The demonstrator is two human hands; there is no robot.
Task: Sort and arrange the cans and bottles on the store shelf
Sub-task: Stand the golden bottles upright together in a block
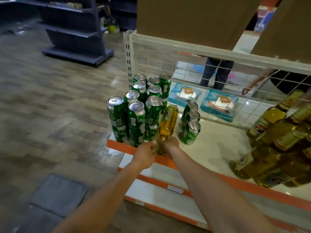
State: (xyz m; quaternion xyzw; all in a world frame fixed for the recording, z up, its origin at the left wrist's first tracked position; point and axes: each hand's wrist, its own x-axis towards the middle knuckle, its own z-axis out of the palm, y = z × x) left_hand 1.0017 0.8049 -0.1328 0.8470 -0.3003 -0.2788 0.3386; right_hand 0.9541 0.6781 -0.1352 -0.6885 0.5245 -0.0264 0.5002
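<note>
Both my forearms run up from the bottom edge to the front lip of the shelf [210,148], past a grey floor mat [57,194] on my left. At that lip my left grip [146,153] and right grip [168,145] meet, each curled round the neck of an amber bottle [169,121]. It points away from me, body over the shelf, in the gap between a two-tier stack of green cans [134,111] at the shelf's left end and a short row of three green cans [191,125]. Off to the right sits a heap of yellow-green bottles [277,148]. Further back a white wire mesh panel [185,64] closes the shelf, with blue packs [218,105] and a person's legs [217,73] beyond it, and cardboard boxes [185,14] above.
</note>
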